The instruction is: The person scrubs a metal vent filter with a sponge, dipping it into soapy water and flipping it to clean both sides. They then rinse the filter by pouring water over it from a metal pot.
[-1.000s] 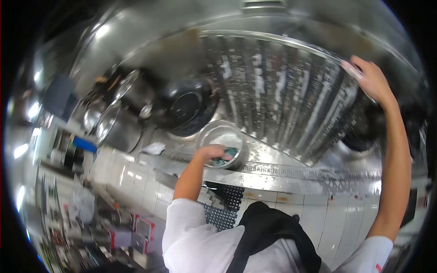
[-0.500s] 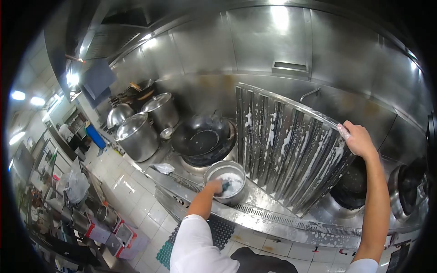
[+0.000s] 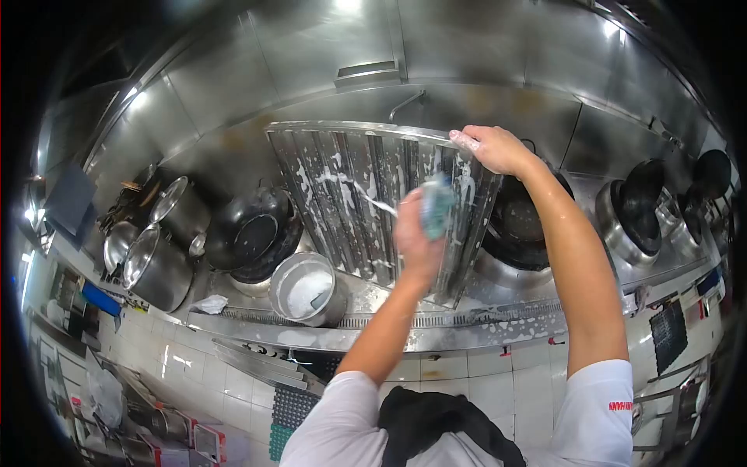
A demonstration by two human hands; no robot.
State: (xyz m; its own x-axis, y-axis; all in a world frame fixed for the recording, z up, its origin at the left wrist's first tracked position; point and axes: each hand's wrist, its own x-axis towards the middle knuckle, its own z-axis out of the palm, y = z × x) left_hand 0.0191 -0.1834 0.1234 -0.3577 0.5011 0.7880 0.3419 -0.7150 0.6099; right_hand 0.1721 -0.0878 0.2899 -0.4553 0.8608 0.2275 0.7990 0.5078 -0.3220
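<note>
A commercial kitchen is indicated by the round black metal wok (image 3: 255,237) seated on a dark ring to the left of the left hand (image 3: 420,247), by the tall, lidded, silver steel pots (image 3: 159,272) stood farther left, and by the dark, round metal pans (image 3: 642,218) ranged to the right of the right hand (image 3: 498,149). Below the hands, a long stainless-steel counter (image 3: 533,293) is edged with a slotted metal drain channel (image 3: 467,317), while above them the wall is clad in smooth grey metal panels (image 3: 467,47). Nearer the wearer, glossy white rectangular floor tiles (image 3: 206,354) are partly covered by a perforated black mat (image 3: 296,405).
</note>
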